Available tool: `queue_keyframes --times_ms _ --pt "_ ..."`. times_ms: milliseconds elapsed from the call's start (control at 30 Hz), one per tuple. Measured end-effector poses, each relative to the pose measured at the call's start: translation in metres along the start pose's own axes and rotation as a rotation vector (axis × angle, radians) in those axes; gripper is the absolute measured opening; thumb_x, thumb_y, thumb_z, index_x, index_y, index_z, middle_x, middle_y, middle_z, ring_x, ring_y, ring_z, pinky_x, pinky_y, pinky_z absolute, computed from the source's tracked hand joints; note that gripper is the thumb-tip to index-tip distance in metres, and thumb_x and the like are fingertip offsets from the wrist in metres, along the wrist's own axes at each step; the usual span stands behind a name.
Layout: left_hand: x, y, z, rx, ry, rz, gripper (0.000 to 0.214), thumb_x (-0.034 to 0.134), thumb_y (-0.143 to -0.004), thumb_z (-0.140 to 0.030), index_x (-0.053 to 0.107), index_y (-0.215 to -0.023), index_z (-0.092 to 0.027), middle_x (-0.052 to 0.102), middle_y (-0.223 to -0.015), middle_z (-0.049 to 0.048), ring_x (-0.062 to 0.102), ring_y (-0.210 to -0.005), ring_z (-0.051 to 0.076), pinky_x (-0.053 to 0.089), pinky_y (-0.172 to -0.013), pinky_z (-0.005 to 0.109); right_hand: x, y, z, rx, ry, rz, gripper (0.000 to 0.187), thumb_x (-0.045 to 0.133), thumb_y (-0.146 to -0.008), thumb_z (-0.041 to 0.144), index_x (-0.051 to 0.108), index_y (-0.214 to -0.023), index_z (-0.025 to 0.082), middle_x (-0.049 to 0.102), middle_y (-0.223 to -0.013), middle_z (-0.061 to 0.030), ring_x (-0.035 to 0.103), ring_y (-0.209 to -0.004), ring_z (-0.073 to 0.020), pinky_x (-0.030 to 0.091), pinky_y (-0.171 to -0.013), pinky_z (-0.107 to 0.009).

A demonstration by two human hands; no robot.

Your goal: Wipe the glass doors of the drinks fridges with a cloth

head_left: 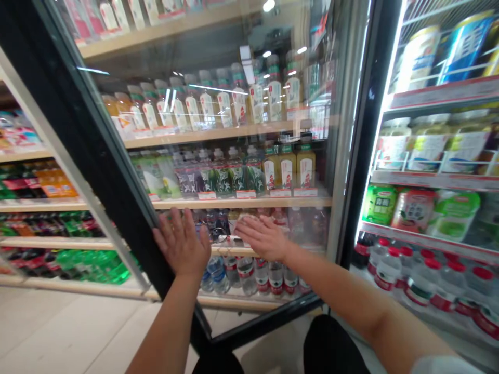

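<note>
My left hand (183,243) lies flat with its fingers spread against the lower left of the glass door (218,47), beside the black door frame (103,150). To its right, my right hand (262,238) is laid against the glass with fingers stretched out and pointing left. A pale patch (246,217) shows at the right fingertips; whether it is a cloth or a reflection I cannot tell. The door stands swung out at an angle. Through it show rows of drink bottles (236,174) on wooden shelves.
On the right is a lit cooler with cans (419,57), juice bottles (429,143) and red-capped water bottles (423,283). More shelves of soft drinks (91,266) stand at the left. The door's black bottom rail (265,322) runs just above the tiled floor (66,332), near my knees.
</note>
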State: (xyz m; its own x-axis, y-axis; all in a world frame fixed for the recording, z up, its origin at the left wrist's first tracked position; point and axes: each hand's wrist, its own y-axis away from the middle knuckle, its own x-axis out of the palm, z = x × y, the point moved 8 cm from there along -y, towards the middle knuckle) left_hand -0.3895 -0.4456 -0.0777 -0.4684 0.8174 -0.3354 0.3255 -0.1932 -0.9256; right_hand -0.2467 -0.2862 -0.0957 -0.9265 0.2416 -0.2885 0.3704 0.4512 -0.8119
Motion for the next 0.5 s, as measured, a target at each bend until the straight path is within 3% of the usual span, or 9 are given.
queue_keyframes --times_ms 67,200,267,300,433,500 --pt "0.0 0.001 0.0 0.025 -0.007 -0.019 0.075 0.052 -0.099 -0.034 0.019 -0.165 -0.023 0.018 -0.171 0.0145 -0.002 -0.16 0.033 0.001 -0.127 0.065 0.005 -0.001 0.005 -0.042 -0.021 0.045 0.061 0.051 -0.097 0.023 0.042 -0.155 0.035 0.052 -0.155 0.0052 0.03 -0.155 -0.0122 0.0 -0.133 -0.039" --pt "-0.002 0.002 -0.002 0.077 -0.063 -0.066 0.078 0.052 -0.099 -0.033 0.011 -0.166 -0.027 0.017 -0.172 0.0132 0.0 -0.16 0.033 0.005 -0.127 0.065 -0.015 -0.017 -0.048 0.401 0.043 -0.105 0.067 0.048 -0.098 0.022 0.029 -0.162 0.029 0.048 -0.159 -0.0013 0.027 -0.157 -0.019 -0.003 -0.132 -0.047" --pt "-0.001 0.002 -0.002 0.078 -0.061 -0.066 0.079 0.052 -0.099 -0.033 0.01 -0.166 -0.028 0.017 -0.172 0.0128 0.0 -0.16 0.033 0.005 -0.127 0.066 -0.021 -0.017 -0.057 0.511 0.069 -0.166 0.067 0.046 -0.098 0.021 0.027 -0.163 0.025 0.046 -0.16 -0.0038 0.022 -0.158 -0.0206 0.001 -0.132 -0.048" --pt "-0.001 0.002 -0.002 0.078 -0.051 -0.063 0.078 0.052 -0.099 -0.032 0.01 -0.166 -0.028 0.016 -0.172 0.013 0.0 -0.16 0.034 0.005 -0.127 0.067 -0.021 -0.017 -0.051 0.463 0.072 -0.159 0.066 0.046 -0.098 0.022 0.03 -0.162 0.023 0.047 -0.16 -0.0038 0.02 -0.159 -0.0204 0.001 -0.132 -0.046" --pt "-0.001 0.002 -0.002 0.086 -0.043 -0.054 0.077 0.051 -0.1 -0.032 0.012 -0.166 -0.027 0.016 -0.171 0.015 -0.001 -0.159 0.035 0.005 -0.125 0.069 -0.009 -0.014 -0.008 -0.042 0.042 0.008 0.059 0.05 -0.097 0.024 0.043 -0.156 0.027 0.048 -0.158 0.0053 0.015 -0.159 -0.0139 -0.004 -0.133 -0.038" --pt "-0.001 0.002 -0.002 0.082 -0.052 -0.054 0.077 0.051 -0.099 -0.032 0.011 -0.166 -0.028 0.016 -0.171 0.0147 0.0 -0.159 0.035 0.006 -0.125 0.07 -0.012 -0.014 -0.015 -0.061 0.039 0.029 0.058 0.05 -0.098 0.023 0.043 -0.155 0.029 0.048 -0.158 0.0069 0.016 -0.158 -0.0125 -0.005 -0.133 -0.038"
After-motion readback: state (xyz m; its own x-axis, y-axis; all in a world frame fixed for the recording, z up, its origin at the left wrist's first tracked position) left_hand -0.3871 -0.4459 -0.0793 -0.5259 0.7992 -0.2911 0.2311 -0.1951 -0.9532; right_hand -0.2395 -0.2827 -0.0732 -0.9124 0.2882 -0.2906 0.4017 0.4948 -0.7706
